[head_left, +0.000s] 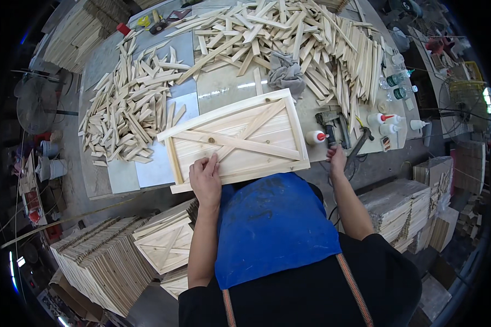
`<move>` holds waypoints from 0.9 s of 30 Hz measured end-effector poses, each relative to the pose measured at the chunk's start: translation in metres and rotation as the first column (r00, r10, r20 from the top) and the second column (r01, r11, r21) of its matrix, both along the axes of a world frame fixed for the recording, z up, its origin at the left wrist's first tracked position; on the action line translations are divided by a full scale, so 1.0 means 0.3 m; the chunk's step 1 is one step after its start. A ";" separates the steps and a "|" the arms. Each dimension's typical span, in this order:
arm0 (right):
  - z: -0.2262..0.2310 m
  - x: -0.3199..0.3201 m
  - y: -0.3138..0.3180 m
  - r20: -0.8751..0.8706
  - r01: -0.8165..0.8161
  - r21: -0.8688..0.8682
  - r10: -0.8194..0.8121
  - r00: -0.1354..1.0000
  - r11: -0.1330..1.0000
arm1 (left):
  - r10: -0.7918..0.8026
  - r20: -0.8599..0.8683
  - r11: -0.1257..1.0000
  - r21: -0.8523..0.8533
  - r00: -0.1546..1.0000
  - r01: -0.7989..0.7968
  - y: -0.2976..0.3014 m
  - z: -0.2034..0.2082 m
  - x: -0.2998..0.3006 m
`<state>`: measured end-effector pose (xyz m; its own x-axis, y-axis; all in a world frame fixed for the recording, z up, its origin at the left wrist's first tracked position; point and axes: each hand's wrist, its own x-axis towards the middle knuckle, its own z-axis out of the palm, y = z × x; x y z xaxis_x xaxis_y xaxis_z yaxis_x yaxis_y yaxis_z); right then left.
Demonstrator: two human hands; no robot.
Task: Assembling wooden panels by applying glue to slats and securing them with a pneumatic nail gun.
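A pale wooden panel (pixel 256 124) with a frame and two crossed braces lies tilted on the near edge of the table, against my blue apron. My left hand (pixel 204 177) rests on the panel's lower left part, fingers stretched over the boards near a brace. To the right of the panel, my right hand (pixel 337 158) has its fingers closed at the lower end of a dark nail gun (pixel 327 119); the grip is partly hidden. A white glue bottle with a red tip (pixel 314 137) stands between panel and nail gun. A hammer (pixel 361 140) lies just right of it.
Loose wooden strips (pixel 131 103) pile up on the left, with more strips (pixel 267 27) at the back. A grey cloth (pixel 286 73) lies behind the panel. Several bottles (pixel 390 119) stand at the right. Stacked panels (pixel 106 259) and wood bundles (pixel 395 204) flank me.
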<state>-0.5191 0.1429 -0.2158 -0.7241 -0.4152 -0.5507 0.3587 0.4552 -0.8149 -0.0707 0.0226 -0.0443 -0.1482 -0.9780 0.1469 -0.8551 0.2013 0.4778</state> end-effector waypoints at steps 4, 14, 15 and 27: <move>-0.028 -0.160 -0.058 -0.771 -0.165 0.305 0.345 0.535 0.938 | -0.028 0.084 0.992 -0.121 0.996 0.038 0.005 0.002 -0.009; 0.013 -0.211 -0.241 -0.321 -0.475 0.679 0.808 0.494 0.560 | 0.020 0.118 0.994 -0.107 0.993 -0.008 -0.006 0.000 -0.046; -0.011 -0.215 -0.244 -0.346 -0.468 0.657 0.788 0.509 0.591 | 0.025 0.106 0.993 -0.116 0.994 -0.012 -0.003 -0.004 -0.046; 0.047 -0.341 -0.280 -0.436 -0.444 0.322 0.547 0.714 0.836 | 0.101 0.023 0.979 -0.181 0.995 -0.095 0.018 -0.020 -0.043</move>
<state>-0.6213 0.0589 -0.2016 -0.6310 -0.7233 -0.2805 -0.3868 0.6067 -0.6944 -0.0835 0.0279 -0.0505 -0.0605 -0.9463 0.3177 -0.8892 0.1958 0.4136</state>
